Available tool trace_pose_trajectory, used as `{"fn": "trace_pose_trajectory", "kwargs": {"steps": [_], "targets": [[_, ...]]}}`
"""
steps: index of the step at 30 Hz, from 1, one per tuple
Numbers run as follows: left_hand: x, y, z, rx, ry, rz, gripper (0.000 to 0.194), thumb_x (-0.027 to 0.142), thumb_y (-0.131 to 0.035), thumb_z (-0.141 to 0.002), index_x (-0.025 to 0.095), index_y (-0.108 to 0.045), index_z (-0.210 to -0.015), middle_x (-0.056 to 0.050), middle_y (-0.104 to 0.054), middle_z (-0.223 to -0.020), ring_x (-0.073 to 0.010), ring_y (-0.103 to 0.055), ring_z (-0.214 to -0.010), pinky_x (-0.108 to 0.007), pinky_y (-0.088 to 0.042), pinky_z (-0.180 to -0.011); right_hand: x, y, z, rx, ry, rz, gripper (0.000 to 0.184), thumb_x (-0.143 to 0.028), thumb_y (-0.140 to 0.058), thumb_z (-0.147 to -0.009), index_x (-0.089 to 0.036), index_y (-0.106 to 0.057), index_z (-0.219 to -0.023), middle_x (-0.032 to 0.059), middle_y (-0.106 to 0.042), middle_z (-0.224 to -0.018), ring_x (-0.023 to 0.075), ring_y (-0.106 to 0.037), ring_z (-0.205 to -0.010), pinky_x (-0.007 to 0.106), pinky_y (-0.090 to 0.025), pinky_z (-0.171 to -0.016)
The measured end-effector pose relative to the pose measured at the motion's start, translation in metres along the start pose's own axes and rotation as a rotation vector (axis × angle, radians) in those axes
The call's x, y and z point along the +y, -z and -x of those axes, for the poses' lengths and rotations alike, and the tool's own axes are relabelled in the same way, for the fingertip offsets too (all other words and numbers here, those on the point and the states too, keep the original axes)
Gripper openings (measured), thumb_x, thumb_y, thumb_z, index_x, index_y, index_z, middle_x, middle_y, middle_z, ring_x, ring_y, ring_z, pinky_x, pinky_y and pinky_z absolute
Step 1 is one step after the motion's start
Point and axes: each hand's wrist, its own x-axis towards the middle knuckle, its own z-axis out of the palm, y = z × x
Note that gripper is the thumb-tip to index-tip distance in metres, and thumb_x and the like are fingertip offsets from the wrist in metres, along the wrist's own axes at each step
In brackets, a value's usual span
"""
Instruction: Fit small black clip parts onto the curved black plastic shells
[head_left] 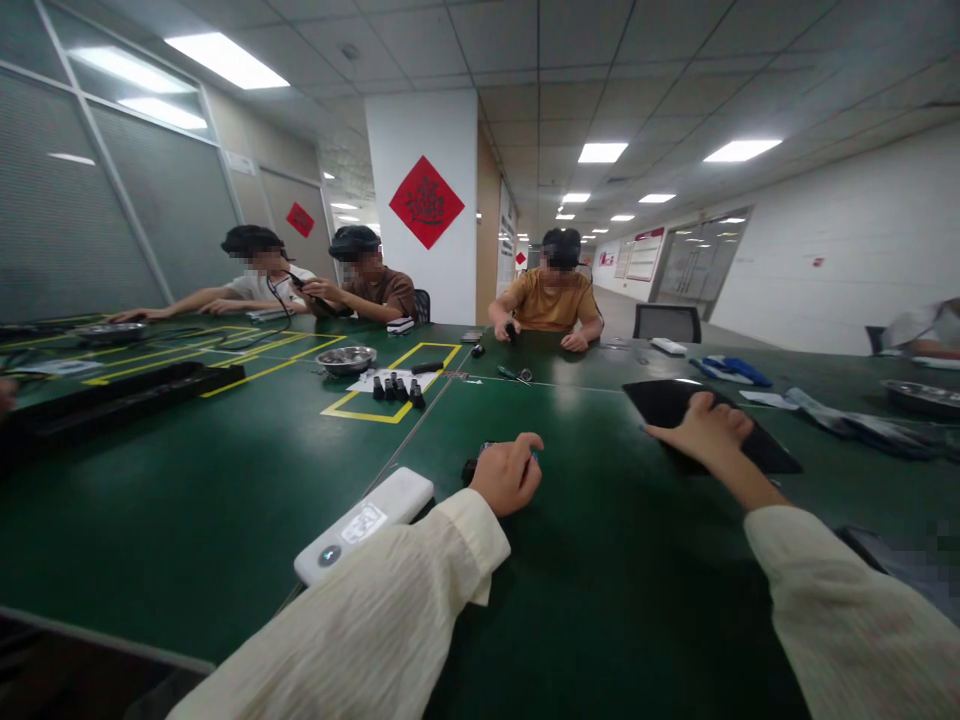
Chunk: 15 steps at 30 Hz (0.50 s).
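Observation:
My right hand (705, 432) grips a thin black flat panel (757, 440) at the right, thumb at its near left edge and fingers over its top. The panel looks tilted over the table; its exact kind does not show. My left hand (508, 474) is at the middle of the green table (600, 580), its fingers curled. A small dark object (470, 470) shows at the knuckle side of that hand, mostly hidden. What the curled fingers hold, I cannot make out. To the left of that hand lies a white, rounded oblong device (367, 522) with a printed label.
Several black cylinders (397, 388) stand inside a yellow taped rectangle, beside a metal bowl (345, 360). A long black tray (112, 405) lies at left. Across the table sits a person (555, 295) holding a dark part. Blue cloth (729, 371) lies at the right.

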Motion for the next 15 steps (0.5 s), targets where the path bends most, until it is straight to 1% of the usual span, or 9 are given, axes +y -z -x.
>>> {"fn": "trace_pose_trajectory", "kwargs": {"steps": [1, 3, 5, 6, 8, 10, 12, 13, 15], "targets": [[0.000, 0.001, 0.000, 0.020, 0.006, -0.010, 0.018, 0.019, -0.037, -0.085, 0.018, -0.050, -0.098, 0.004, -0.052, -0.052, -0.0139, -0.055, -0.048, -0.025, -0.037, -0.052, -0.020, 0.004, 0.014, -0.035, 0.048, 0.015, 0.099, -0.074, -0.063, -0.058, -0.003, -0.039, -0.124, 0.0325, -0.048, -0.119, 0.0459, -0.043, -0.115, 0.052, -0.027, -0.091], [0.000, 0.004, 0.000, 0.038, 0.013, -0.032, 0.018, 0.019, -0.037, -0.084, 0.019, -0.050, -0.097, 0.005, -0.052, -0.051, -0.0137, -0.055, -0.048, -0.025, -0.037, -0.052, -0.055, 0.008, 0.044, -0.103, 0.200, 0.007, 0.101, -0.073, -0.066, -0.056, -0.004, -0.039, -0.125, 0.0290, -0.049, -0.119, 0.0446, -0.043, -0.114, 0.050, -0.028, -0.092], [0.001, 0.007, 0.001, 0.040, 0.010, -0.049, 0.018, 0.018, -0.037, -0.083, 0.019, -0.050, -0.097, 0.004, -0.052, -0.051, -0.0139, -0.055, -0.047, -0.025, -0.038, -0.051, -0.081, 0.008, 0.074, -0.190, 0.323, -0.048, 0.103, -0.073, -0.067, -0.055, -0.005, -0.038, -0.128, 0.0267, -0.050, -0.120, 0.0434, -0.043, -0.115, 0.048, -0.029, -0.092], [0.002, 0.008, 0.001, 0.042, 0.005, -0.055, 0.018, 0.018, -0.037, -0.083, 0.019, -0.050, -0.096, 0.004, -0.053, -0.050, -0.0142, -0.055, -0.047, -0.025, -0.038, -0.051, -0.090, 0.007, 0.088, -0.239, 0.358, -0.084, 0.103, -0.074, -0.066, -0.056, -0.006, -0.039, -0.128, 0.0257, -0.051, -0.120, 0.0422, -0.044, -0.114, 0.047, -0.031, -0.091], [0.003, 0.009, 0.000, 0.037, -0.014, -0.059, 0.019, 0.018, -0.037, -0.083, 0.019, -0.050, -0.096, 0.004, -0.054, -0.051, -0.0148, -0.056, -0.048, -0.026, -0.038, -0.052, -0.101, 0.008, 0.113, -0.274, 0.412, -0.115, 0.102, -0.074, -0.064, -0.058, -0.005, -0.040, -0.129, 0.0256, -0.052, -0.120, 0.0409, -0.046, -0.113, 0.045, -0.032, -0.090], [0.004, 0.008, 0.000, 0.031, -0.043, -0.057, 0.019, 0.018, -0.036, -0.083, 0.019, -0.050, -0.096, 0.003, -0.055, -0.051, -0.0154, -0.057, -0.048, -0.026, -0.039, -0.052, -0.105, 0.014, 0.132, -0.234, 0.490, -0.067, 0.096, -0.073, -0.062, -0.062, -0.004, -0.044, -0.127, 0.0264, -0.054, -0.119, 0.0415, -0.047, -0.113, 0.048, -0.030, -0.093], [0.005, 0.007, 0.000, 0.025, -0.058, -0.058, 0.019, 0.018, -0.036, -0.083, 0.019, -0.050, -0.095, 0.003, -0.056, -0.052, -0.0157, -0.057, -0.048, -0.027, -0.039, -0.052, -0.106, 0.025, 0.144, -0.198, 0.548, 0.007, 0.081, -0.069, -0.054, -0.075, -0.005, -0.048, -0.124, 0.0267, -0.058, -0.114, 0.0413, -0.052, -0.109, 0.052, -0.029, -0.093], [0.005, 0.006, 0.000, 0.021, -0.056, -0.059, 0.019, 0.018, -0.036, -0.084, 0.019, -0.050, -0.095, 0.003, -0.056, -0.052, -0.0156, -0.057, -0.049, -0.026, -0.038, -0.052, -0.106, 0.032, 0.146, -0.206, 0.550, 0.022, 0.071, -0.065, -0.048, -0.082, -0.006, -0.050, -0.122, 0.0258, -0.062, -0.109, 0.0398, -0.056, -0.105, 0.052, -0.032, -0.091], [0.005, 0.005, 0.000, 0.015, -0.043, -0.057, 0.019, 0.019, -0.035, -0.085, 0.019, -0.050, -0.095, 0.003, -0.057, -0.053, -0.0153, -0.058, -0.050, -0.026, -0.039, -0.052, -0.105, 0.044, 0.141, -0.264, 0.527, -0.026, 0.056, -0.055, -0.035, -0.093, -0.009, -0.053, -0.118, 0.0211, -0.067, -0.095, 0.0344, -0.064, -0.091, 0.046, -0.041, -0.080]]}}
